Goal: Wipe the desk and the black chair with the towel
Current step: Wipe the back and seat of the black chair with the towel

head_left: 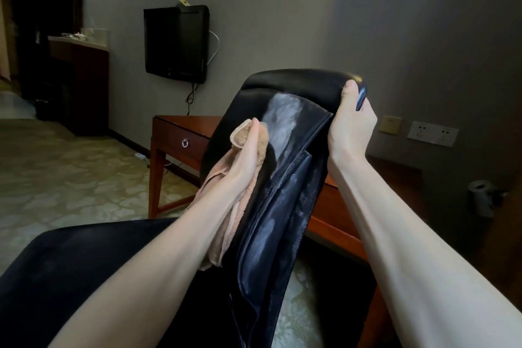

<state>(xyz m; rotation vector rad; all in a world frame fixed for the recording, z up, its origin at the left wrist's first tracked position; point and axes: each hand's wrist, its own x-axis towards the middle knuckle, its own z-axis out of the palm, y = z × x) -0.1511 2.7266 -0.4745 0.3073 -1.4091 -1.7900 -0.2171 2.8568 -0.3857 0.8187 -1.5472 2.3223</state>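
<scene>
Only the person's two arms show: a left forearm (158, 257) and a right forearm (401, 234), both bare skin from the bottom edge of the picture up to the wrists. They are slim and smooth, with long lines of muscle and tendon faintly raised under the skin, clearest along the right forearm and across its wrist. The left hand (248, 155) and right hand (350, 127) are bare too, with slender fingers, and the wide lens makes the arms look broad near the camera.
</scene>
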